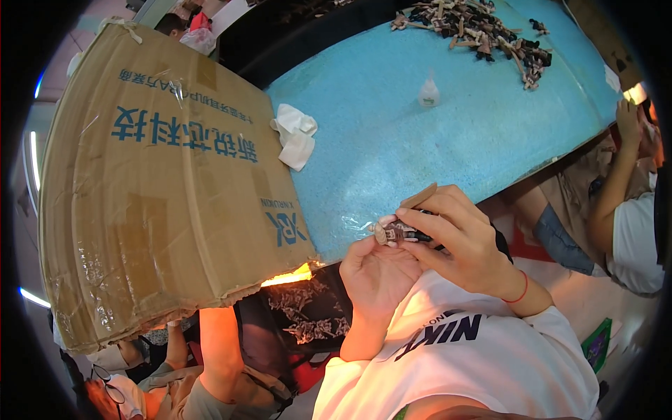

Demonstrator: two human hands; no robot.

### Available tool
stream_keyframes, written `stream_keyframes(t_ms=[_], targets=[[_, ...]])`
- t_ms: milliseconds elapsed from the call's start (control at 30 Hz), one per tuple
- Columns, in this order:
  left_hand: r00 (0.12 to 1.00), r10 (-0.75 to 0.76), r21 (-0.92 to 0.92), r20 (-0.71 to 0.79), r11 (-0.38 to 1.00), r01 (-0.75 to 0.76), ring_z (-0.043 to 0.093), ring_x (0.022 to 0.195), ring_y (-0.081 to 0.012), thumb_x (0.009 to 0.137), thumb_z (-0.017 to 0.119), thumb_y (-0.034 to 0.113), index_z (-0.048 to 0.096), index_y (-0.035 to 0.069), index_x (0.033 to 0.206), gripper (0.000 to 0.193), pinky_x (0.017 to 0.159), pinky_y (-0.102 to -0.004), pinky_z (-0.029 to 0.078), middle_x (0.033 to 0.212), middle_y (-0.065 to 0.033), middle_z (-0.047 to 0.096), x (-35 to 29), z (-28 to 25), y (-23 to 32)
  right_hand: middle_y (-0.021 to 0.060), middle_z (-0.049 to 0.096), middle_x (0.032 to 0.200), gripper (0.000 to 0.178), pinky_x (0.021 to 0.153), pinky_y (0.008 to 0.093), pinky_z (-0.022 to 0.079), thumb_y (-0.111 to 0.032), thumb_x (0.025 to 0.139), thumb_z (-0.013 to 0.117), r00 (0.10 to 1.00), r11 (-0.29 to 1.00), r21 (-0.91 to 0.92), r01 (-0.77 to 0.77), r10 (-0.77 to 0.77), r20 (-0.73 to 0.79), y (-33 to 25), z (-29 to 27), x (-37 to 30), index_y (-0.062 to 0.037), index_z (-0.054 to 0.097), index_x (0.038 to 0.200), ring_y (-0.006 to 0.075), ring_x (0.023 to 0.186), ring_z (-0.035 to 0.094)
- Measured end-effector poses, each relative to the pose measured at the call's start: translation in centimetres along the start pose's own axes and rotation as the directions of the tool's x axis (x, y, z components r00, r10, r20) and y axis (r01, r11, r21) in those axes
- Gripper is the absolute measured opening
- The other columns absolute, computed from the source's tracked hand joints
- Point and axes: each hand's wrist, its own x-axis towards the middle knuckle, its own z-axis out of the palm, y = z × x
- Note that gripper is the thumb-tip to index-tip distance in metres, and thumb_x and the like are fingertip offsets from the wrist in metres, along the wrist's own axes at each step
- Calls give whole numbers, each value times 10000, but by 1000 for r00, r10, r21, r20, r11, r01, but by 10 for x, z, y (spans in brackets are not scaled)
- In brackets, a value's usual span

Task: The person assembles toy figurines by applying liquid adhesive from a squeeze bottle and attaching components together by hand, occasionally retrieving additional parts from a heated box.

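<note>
Brown, cream and glossy black colour the small figurine (393, 232), just below and right of the frame's centre. Fingers of the right hand (458, 241) pinch it; the left hand (381, 273) lies palm up alongside, its grip impossible to tell.

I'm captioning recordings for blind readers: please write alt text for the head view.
The wearer's right hand holds a small brown-and-black figurine by the near edge of a blue tabletop, left hand close against it. Farther along are a translucent squeeze bottle and a heap of similarly coloured pieces; at left, a large cardboard sheet beside crumpled white tissue.
</note>
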Motion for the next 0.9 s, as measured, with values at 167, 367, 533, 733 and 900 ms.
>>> stream_keyframes(t_ms=[167,367,533,733,900], targets=[[975,1,40,-221,999,8,561,940,-143,863,464,223,627,56,955,251,854,-325,402,989,-54,633,-1,7,-4,134,556,913,389,678,353,479,-61,617,663,996,995,-44,89,-88,10,2,-5,-2,47,565,977,303,823,548],[987,-54,35,-154,998,60,566,899,-128,877,473,214,629,55,900,224,820,-313,418,948,-41,636,0,-2,-1,135,558,902,378,667,348,484,-58,622,668,993,992,-33,118,-119,-7,0,-9,-1,66,561,963,298,805,552],[997,-12,77,-71,997,17,566,900,-127,876,481,191,616,31,904,211,823,-323,420,949,-53,630,-1,-3,-1,130,569,889,396,652,338,491,-60,593,688,994,994,-25,109,-110,-9,0,-10,-3,71,573,949,294,795,562],[991,29,190,-130,982,-4,547,952,-153,885,481,185,594,21,882,200,855,-342,407,980,-52,607,-3,1,-4,129,575,891,387,651,332,498,-49,584,683,993,993,-15,115,-115,-9,0,-12,-2,71,578,937,290,796,572],[995,75,222,-71,973,-57,529,987,-163,906,489,235,593,28,900,231,884,-355,397,1029,-62,589,-8,-13,-6,121,582,872,379,650,324,500,-41,586,691,993,993,-22,113,-113,-31,-2,-12,1,68,580,931,279,791,580]])
